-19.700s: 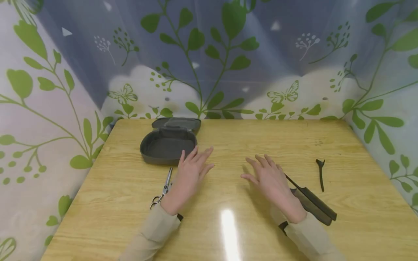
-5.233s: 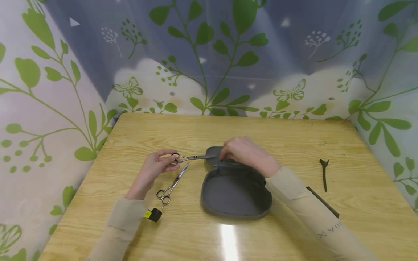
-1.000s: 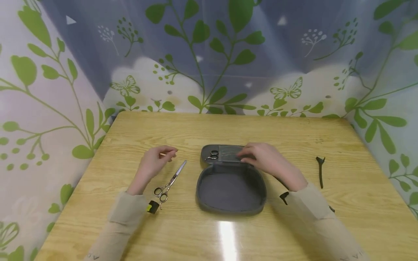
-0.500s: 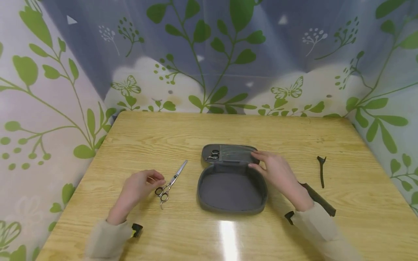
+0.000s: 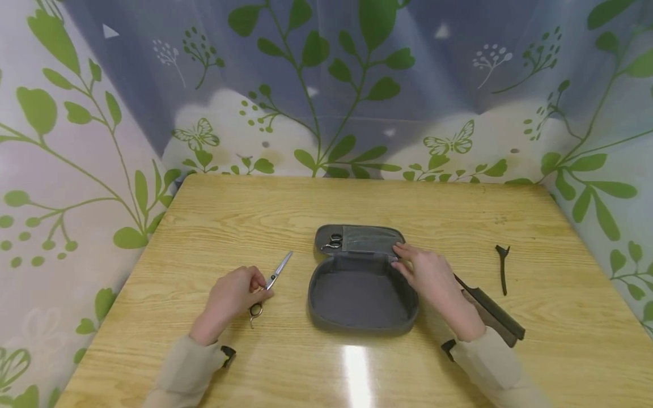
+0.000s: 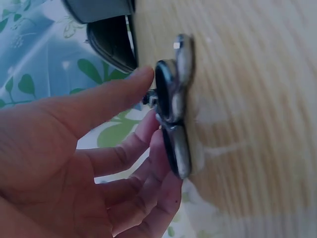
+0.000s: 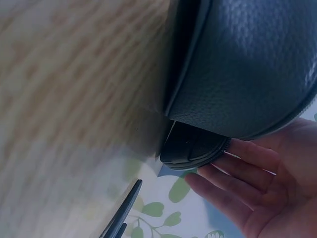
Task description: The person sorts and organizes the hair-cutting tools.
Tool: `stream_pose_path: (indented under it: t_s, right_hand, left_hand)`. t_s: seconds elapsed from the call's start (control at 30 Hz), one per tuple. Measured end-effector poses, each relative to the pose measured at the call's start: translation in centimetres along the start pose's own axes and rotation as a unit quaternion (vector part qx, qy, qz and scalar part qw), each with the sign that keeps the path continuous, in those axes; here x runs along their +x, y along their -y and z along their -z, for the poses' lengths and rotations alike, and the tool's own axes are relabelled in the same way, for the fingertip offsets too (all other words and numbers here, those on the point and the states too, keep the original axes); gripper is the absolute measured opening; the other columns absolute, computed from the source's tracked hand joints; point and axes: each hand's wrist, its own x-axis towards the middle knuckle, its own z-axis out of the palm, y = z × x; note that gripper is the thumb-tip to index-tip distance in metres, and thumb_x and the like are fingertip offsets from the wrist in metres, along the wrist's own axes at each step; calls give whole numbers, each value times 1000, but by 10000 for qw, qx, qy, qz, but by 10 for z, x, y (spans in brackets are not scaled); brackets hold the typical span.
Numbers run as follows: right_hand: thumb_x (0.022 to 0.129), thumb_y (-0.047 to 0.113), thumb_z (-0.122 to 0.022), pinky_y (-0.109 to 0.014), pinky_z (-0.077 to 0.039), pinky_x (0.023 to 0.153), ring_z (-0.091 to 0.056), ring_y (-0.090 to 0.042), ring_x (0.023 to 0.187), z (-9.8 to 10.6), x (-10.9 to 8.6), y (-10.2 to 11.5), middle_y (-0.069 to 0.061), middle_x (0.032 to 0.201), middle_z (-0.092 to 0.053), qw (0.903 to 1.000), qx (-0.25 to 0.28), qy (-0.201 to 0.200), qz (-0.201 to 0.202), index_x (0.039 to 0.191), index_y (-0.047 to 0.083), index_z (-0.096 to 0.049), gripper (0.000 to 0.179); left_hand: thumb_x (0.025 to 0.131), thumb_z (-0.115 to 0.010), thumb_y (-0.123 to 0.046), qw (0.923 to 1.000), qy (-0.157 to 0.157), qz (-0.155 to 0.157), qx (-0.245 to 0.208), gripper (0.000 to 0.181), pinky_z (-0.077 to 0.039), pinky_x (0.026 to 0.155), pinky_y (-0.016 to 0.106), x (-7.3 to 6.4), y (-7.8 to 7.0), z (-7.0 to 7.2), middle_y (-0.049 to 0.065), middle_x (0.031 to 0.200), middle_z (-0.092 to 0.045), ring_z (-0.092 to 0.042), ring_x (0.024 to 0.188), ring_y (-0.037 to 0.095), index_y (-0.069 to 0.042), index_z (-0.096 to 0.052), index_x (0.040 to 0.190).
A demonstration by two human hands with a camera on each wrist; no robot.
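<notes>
A pair of silver hairdressing scissors [image 5: 278, 271] lies on the wooden table at left, blades pointing away. My left hand [image 5: 232, 296] has thumb and fingertips on either side of its handle shanks; the left wrist view shows the finger rings [image 6: 173, 94] close up between them. A dark grey case [image 5: 363, 328] stands open at the middle, its lid folded back. Another pair of scissors [image 5: 334, 242] sits in the lid's pocket [image 5: 372, 239], only handles showing. My right hand [image 5: 433, 283] touches the case's right side by the hinge, fingers fairly straight along the lid edge.
Right of the right hand lie a black tail comb [image 5: 492, 309] and a wider comb [image 5: 500, 328], partly behind the wrist. Farther right is a black hair clip [image 5: 502, 269]. A leaf-patterned curtain [image 5: 326, 113] hangs behind the table [image 5: 285, 204].
The case came from back left to the middle, and one pair of scissors went into its lid pocket. Lately my left hand has moved onto the other pair; my right hand drew back to the case's side.
</notes>
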Motion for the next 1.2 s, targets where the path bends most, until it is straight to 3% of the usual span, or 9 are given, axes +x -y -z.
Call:
stream_pose_path:
  t_s: [0.17, 0.37, 0.77, 1.07, 1.2]
  right_hand:
    - [91, 18, -77, -25, -26, 39, -35, -7, 42, -1, -2, -2, -18, 125, -69, 10000, -19, -69, -8, 123, -2, -71, 38]
    - [91, 18, -77, -26, -28, 38, -42, -8, 43, -2, -3, -3, -17, 124, -70, 9998, -65, -160, 45, 122, -1, -72, 37]
    - [91, 19, -77, -26, -28, 37, -43, -9, 41, -3, -5, -4, -17, 124, -70, 9997, -60, -210, 127, 124, 1, -72, 37]
    - [91, 18, -77, -27, -31, 37, -55, -18, 46, -2, -6, -4, -17, 124, -70, 9996, -62, -229, 142, 124, 0, -72, 38]
    - [91, 17, -77, -27, -31, 37, -55, -17, 46, -2, -6, -4, -17, 124, -70, 9995, -69, -266, 172, 124, 0, -71, 38]
  left_hand:
    - [86, -82, -23, 9998, -111, 54, 161, 17, -38, 54, 27, 4, -1, -3, -3, 73, -57, -48, 61, 12, -10, -71, 84]
    - [86, -81, -22, 9996, 65, 223, 184, 15, -39, 53, 26, 8, -1, -3, -4, 73, -61, -50, 60, 11, -10, -73, 84]
    - [87, -79, -21, 9992, 152, 357, -77, 14, -44, 56, 27, 7, 3, -3, -3, 76, -68, -56, 63, 11, -8, -74, 86]
    - [90, -76, -25, 9984, 120, 325, -444, 19, -49, 60, 31, 2, 9, 13, 0, 83, -73, -65, 70, 13, -6, -74, 94]
    - [90, -77, -24, 9976, 75, 273, -639, 18, -54, 68, 35, 2, 12, 19, 2, 88, -75, -69, 75, 15, -6, -76, 96]
